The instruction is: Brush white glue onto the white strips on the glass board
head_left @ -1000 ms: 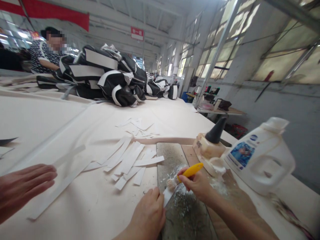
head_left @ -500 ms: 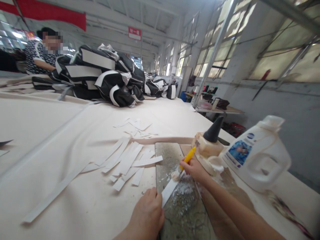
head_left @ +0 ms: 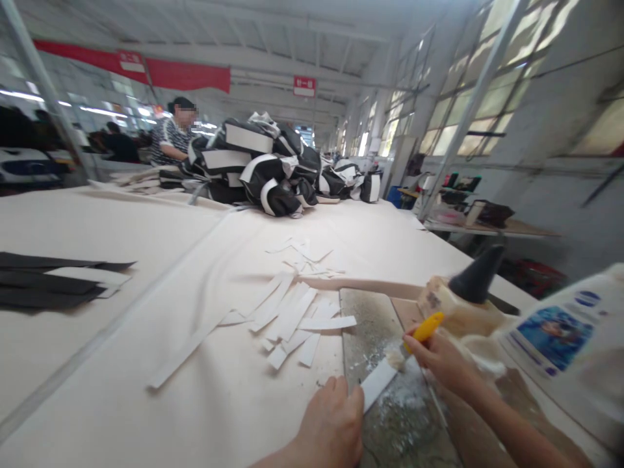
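My right hand [head_left: 441,361] is closed round the yellow handle of a brush [head_left: 423,331]. Its pale bristles touch the far end of a white strip [head_left: 379,385], which lies on a grey, stained board [head_left: 368,312]. At the strip's near end, my left hand [head_left: 332,419] grips it with curled fingers at the board's left edge. White smears and flecks cover the board around the strip. A loose pile of white strips [head_left: 287,318] lies left of the board, one strip overlapping its edge.
A tub with a black cone [head_left: 478,276] and a large white jug [head_left: 550,338] stand on the right. Dark strips [head_left: 49,283] lie at the left. Black-and-white pieces [head_left: 273,169] are heaped at the back, with a person [head_left: 168,140] beside them.
The view has swung left, so things appear further right and the dark strips show more fully. Both hands keep their holds, and the brush stays at the strip's far end.
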`<action>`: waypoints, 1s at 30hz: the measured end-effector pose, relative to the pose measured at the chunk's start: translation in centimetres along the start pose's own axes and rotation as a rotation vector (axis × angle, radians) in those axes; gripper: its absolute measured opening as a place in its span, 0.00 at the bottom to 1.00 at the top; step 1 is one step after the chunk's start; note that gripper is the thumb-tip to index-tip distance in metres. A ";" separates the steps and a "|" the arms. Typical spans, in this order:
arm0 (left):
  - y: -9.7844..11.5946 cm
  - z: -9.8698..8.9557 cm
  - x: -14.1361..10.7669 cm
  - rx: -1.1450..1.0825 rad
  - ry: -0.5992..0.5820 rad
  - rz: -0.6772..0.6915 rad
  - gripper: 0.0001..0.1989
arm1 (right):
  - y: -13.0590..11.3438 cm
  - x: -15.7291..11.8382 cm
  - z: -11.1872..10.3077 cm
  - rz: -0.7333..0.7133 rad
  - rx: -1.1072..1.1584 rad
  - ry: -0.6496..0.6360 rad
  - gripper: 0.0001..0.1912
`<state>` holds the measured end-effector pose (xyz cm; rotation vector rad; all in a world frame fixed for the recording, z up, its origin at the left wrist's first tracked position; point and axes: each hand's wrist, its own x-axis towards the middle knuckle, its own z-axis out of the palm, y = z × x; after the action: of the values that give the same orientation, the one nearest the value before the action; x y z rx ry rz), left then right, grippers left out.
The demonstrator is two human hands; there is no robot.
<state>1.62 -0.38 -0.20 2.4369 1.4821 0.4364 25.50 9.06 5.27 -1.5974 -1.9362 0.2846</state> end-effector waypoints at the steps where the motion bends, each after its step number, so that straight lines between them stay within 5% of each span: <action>1: -0.1 -0.1 0.0 0.025 0.006 0.017 0.15 | 0.1 0.4 -0.1 -0.010 -0.036 0.006 0.20; 5: -0.2 -1.2 0.1 0.125 0.038 0.061 0.13 | -0.8 2.7 -0.9 -0.100 -0.123 0.172 0.21; 10: -2.0 -5.0 0.4 0.195 0.235 -0.084 0.11 | -3.7 6.5 0.5 -0.250 -0.035 0.151 0.22; 15: -7.2 -8.6 1.1 0.262 0.345 -0.412 0.15 | -6.6 11.0 4.9 -0.282 -0.144 0.033 0.17; 19: -10.2 -9.0 1.4 0.244 0.331 -0.557 0.15 | -9.9 13.8 9.2 -0.326 -0.234 -0.032 0.13; 26: -9.9 -9.0 1.6 0.184 0.326 -0.522 0.13 | -16.3 17.5 17.2 -0.371 -0.274 -0.082 0.13; 30: -9.8 -9.5 1.6 0.134 0.342 -0.497 0.15 | -17.9 18.5 19.7 -0.351 -0.291 -0.076 0.14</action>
<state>-9.24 6.03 5.17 2.0405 2.2417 0.6800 -2.00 26.15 4.79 -1.3959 -2.3569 -0.0866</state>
